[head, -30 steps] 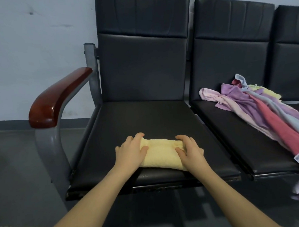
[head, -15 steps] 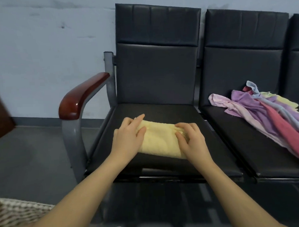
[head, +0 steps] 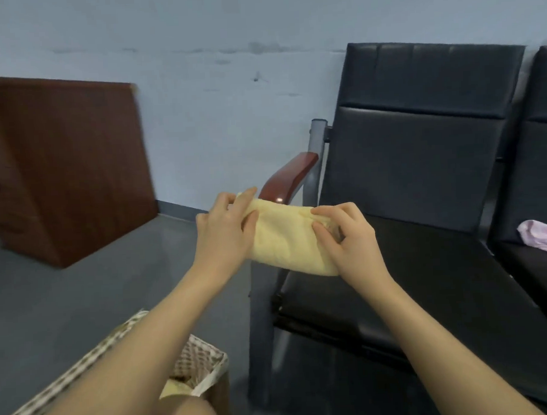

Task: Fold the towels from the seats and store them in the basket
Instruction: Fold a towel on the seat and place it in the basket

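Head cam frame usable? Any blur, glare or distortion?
Head view: motion blur smears the brown wooden cabinet and woven basket; folded yellow towel stays fairly sharp; small glare spot on the red-brown armrest; wide-angle tilts the black seat.

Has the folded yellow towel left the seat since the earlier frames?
Yes. The yellow towel, earlier flat on the seat cushion, is now held up by both hands, leftward by the wooden armrest.
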Available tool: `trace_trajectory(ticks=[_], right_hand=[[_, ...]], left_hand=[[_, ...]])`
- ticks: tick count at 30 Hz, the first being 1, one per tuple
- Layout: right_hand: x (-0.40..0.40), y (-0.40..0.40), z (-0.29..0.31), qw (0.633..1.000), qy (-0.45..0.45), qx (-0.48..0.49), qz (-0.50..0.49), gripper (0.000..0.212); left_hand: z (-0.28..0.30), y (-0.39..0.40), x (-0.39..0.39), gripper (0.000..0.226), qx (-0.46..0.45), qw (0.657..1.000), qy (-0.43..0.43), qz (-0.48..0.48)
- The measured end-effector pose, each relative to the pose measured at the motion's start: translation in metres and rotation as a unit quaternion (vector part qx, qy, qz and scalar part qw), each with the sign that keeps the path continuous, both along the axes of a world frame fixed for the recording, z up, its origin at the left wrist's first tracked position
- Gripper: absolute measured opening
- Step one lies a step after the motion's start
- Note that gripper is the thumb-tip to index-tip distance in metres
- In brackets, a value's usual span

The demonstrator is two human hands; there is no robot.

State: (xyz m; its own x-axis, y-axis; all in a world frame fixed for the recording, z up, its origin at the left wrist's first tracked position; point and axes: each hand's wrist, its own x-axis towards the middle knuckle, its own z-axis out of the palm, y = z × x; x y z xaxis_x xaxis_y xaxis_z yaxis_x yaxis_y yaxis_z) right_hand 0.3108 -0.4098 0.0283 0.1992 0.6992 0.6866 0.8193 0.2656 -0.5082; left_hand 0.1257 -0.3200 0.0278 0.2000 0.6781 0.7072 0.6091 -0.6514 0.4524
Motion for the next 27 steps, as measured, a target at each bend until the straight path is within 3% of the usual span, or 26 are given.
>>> trace_trajectory(ticks=[5, 10, 18, 21, 25, 27], right_hand=[[-0.078, 0.064, -0.024, 0.994, -0.043, -0.066, 0.080, 0.020], [-0.150, 0.117, -0.095, 0.972, -0.082, -0.168, 0.143, 0.018], [-0.220, 0.129, -0.227, 0.894, -0.132, -0.373, 0.209, 0.025], [-0.234, 0.129, -0.258, 0.866, -0.156, -0.426, 0.209, 0.028], [-0.239, 0.127, -0.280, 0.835, -0.190, -0.484, 0.180, 0.029], [-0.238, 0.127, -0.285, 0.830, -0.208, -0.489, 0.168, 0.028]], left_hand=[[-0.043, 0.043, -0.094, 0.040, -0.017, 0.997, 0.027, 0.076], [-0.126, 0.060, -0.175, 0.038, -0.076, 0.985, 0.067, 0.136], [-0.274, 0.038, -0.249, 0.048, -0.225, 0.945, 0.188, 0.147], [-0.311, 0.037, -0.257, 0.044, -0.206, 0.938, 0.238, 0.146], [-0.339, 0.044, -0.237, 0.041, -0.137, 0.920, 0.359, 0.078], [-0.346, 0.056, -0.225, 0.039, -0.139, 0.917, 0.363, 0.092]])
